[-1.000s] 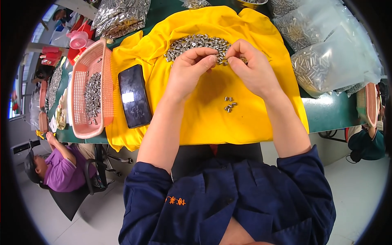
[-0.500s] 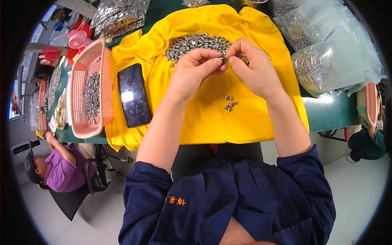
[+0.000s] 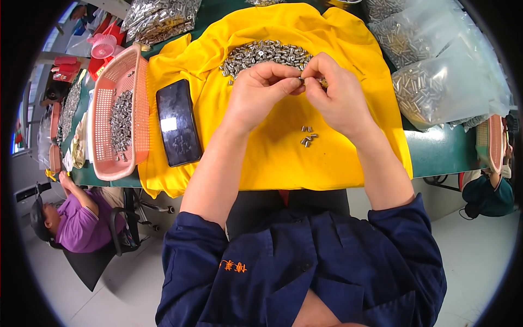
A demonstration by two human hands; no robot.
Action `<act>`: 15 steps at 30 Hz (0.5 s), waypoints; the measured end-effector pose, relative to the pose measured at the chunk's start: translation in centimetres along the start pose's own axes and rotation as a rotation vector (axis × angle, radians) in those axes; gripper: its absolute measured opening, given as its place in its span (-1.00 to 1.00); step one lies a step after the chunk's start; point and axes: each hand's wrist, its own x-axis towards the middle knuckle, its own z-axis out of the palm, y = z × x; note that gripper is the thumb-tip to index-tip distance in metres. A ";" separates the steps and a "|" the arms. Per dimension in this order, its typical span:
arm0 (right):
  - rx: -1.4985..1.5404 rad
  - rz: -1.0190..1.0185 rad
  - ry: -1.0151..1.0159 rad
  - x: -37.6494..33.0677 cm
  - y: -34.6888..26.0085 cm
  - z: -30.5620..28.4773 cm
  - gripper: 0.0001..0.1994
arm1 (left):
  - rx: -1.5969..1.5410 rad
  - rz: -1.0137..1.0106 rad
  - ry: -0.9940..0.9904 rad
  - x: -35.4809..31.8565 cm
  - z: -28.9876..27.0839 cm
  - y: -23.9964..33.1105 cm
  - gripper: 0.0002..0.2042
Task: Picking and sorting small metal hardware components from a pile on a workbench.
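Note:
My left hand (image 3: 260,94) and my right hand (image 3: 333,92) meet fingertip to fingertip above a yellow cloth (image 3: 267,158). Pinched in the left is a small metal cylinder (image 3: 300,79), mostly covered by the fingertips. The right thumb and forefinger close at the same spot, but what they grip is hidden. Just beyond the hands lies a heap of small shiny metal cylinders (image 3: 267,53), partly behind my fingers. Several loose metal cylinders (image 3: 308,140) rest on the cloth nearer to me.
A pink plastic basket (image 3: 101,166) with metal parts stands at left, beside a black phone (image 3: 178,122). Clear bags of metal parts (image 3: 419,90) lie at right, another bag (image 3: 160,22) at far left. A person in purple (image 3: 84,226) sits to the left; another (image 3: 487,191) is at right.
My hands stay together over the cloth, with the fingertips slightly shifted and closed tighter around the small part. The whole view has moved a little.

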 end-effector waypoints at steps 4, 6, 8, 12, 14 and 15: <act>0.164 0.056 0.045 0.0 0.8 0.4 -0.96 | 0.022 0.005 0.005 0.1 0.3 0.0 -0.88; 0.143 0.037 0.036 0.1 0.7 0.3 -0.95 | 0.014 -0.012 0.009 0.2 0.3 0.0 -0.88; 0.120 0.019 0.031 0.2 0.6 0.2 -0.95 | -0.051 0.010 0.004 0.1 0.2 0.1 -0.87; 0.059 -0.058 0.038 0.2 0.3 0.0 -0.94 | -0.123 -0.025 -0.003 0.1 0.3 0.7 -0.88; 0.038 -0.070 0.039 0.1 0.2 0.0 -0.94 | -0.070 -0.029 -0.035 0.1 0.1 0.5 -0.89; 0.033 -0.069 0.023 0.0 0.2 0.0 -0.94 | -0.034 -0.048 0.004 -0.1 0.3 0.7 -0.89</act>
